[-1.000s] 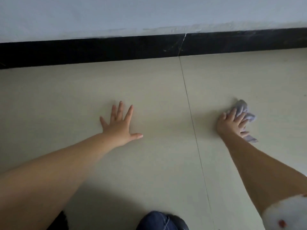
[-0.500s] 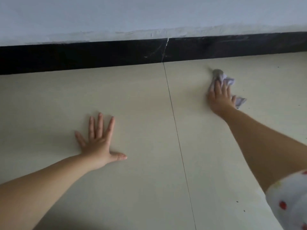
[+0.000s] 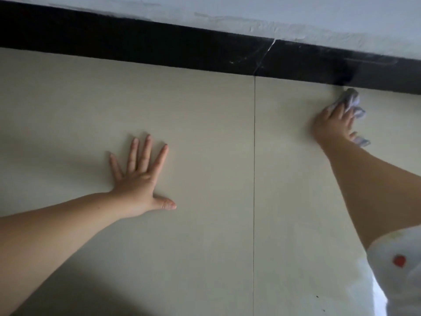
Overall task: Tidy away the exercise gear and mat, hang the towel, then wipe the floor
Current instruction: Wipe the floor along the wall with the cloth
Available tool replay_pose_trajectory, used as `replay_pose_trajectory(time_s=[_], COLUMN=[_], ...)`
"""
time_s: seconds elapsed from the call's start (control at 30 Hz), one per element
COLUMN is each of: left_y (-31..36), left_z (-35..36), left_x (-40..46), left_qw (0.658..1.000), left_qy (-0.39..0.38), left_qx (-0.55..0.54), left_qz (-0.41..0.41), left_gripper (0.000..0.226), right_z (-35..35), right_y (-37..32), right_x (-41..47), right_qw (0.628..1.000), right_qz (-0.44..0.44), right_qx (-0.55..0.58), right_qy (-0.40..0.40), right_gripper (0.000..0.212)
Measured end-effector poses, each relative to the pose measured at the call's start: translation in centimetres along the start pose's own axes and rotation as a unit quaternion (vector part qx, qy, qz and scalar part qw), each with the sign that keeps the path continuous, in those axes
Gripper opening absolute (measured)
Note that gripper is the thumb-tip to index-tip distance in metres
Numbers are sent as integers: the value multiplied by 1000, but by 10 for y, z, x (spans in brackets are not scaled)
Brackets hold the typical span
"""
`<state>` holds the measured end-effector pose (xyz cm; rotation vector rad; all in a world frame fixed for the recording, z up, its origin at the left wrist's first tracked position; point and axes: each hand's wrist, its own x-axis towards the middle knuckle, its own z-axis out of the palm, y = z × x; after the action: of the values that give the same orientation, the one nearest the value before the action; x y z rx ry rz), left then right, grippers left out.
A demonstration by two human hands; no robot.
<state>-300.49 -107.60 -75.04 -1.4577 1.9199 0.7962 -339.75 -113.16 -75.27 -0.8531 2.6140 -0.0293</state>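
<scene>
While the left hand (image 3: 139, 179) lies flat and open on the pale floor (image 3: 205, 133) at centre left of the frame, fingers spread and thumb pointing right, the right hand (image 3: 333, 124) at the upper right presses a crumpled light cloth (image 3: 352, 101) onto the floor, fingers closed over it. The cloth's far end sits just beside the black skirting board (image 3: 159, 44) that runs across the top under a white wall (image 3: 319, 14). A thin tile joint (image 3: 254, 179) runs down between the two hands. A white sleeve (image 3: 401, 270) with a red spot shows at the lower right.
</scene>
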Motion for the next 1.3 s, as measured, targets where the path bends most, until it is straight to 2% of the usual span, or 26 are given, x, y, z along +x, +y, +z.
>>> replay_pose_trajectory(time_s=[0.07, 0.17, 0.23, 0.3, 0.33, 0.37, 0.4, 0.43, 0.5, 0.57, 0.6, 0.67, 0.73, 0.83, 0.9, 0.97, 1.0, 1.03, 1.07, 1.1, 1.13, 1.2, 1.23, 1.27, 1.3], left_y=[0, -1, -1, -2, -3, -5, -10, -17, -41, -76, -95, -131, -159, -182, -193, -199, -199, -197, -195, -192, -190, -186, -183, -180, -177], left_z=[0, 0, -1, 1, 1, 0, -1, -1, 4, 13, 16, 21, 27, 35, 40, 46, 50, 52, 54, 55, 55, 54, 52, 49, 47], left_x=[0, 1, -1, -1, -1, -1, -2, -3, -8, -15, -20, -31, -41, -60, -71, -76, -78, -79, -80, -80, -80, -79, -78, -79, -80], left_qw=[1000, 1000, 1000, 1000, 999, 998, 996, 994, 988, 981, 975, 966, 966, 957, 950, 953, 955, 956, 955, 953, 952, 949, 948, 946, 944], left_qy=[2, 8, 9, 19, 28, 41, 57, 74, 112, 173, 210, 249, 236, 239, 245, 228, 221, 220, 220, 220, 219, 212, 203, 192, 181], left_qx=[3, -3, -3, -13, -22, -33, -43, -49, -46, -47, -55, -64, -59, -64, -80, -88, -88, -89, -92, -96, -102, -118, -134, -154, -173], left_qz=[6, 10, 9, 13, 21, 34, 51, 70, 100, 79, 46, -28, -88, -149, -176, -181, -178, -176, -178, -183, -189, -199, -205, -210, -213], left_gripper=[132, 131, 131, 130, 129, 128, 126, 123, 110, 92, 83, 72, 59, 57, 56, 56, 57, 57, 57, 57, 57, 56, 55, 54, 53], right_z=[15, 63, 93, 102, 96, 87, 76, 66, 54, 62, 74, 104, 133, 161, 171, 170, 165, 158, 150, 139, 124, 98, 94, 99, 111], right_y=[-30, -96, -137, -156, -156, -152, -143, -131, -110, -114, -129, -169, -212, -245, -224, -175, -150, -131, -118, -108, -103, -102, -107, -114, -123], right_x=[-17, -82, -139, -168, -161, -145, -126, -107, -85, -102, -122, -167, -216, -281, -314, -327, -319, -301, -276, -247, -222, -190, -191, -205, -227], right_qw=[1000, 975, 917, 830, 791, 770, 776, 805, 894, 952, 961, 945, 887, 781, 704, 603, 577, 576, 604, 656, 730, 889, 933, 950, 949], right_qz=[-9, -208, -374, -518, -566, -590, -585, -548, -407, -277, -251, -304, -436, -587, -670, -752, -770, -770, -752, -714, -648, -423, -327, -282, -283], right_qx=[-2, -78, -137, -185, -206, -215, -213, -210, -180, -127, -111, -121, -146, -199, -205, -214, -224, -233, -240, -232, -211, -167, -139, -127, -131], right_qy=[1, 6, -29, -86, -107, -111, -102, -86, -51, -28, -20, -19, -37, -76, -117, -159, -157, -142, -112, -72, -40, -51, -60, -48, -41], right_gripper=[56, 57, 56, 55, 54, 53, 52, 52, 53, 54, 55, 55, 54, 55, 56, 56, 54, 52, 52, 55, 59, 57, 56, 56, 57])
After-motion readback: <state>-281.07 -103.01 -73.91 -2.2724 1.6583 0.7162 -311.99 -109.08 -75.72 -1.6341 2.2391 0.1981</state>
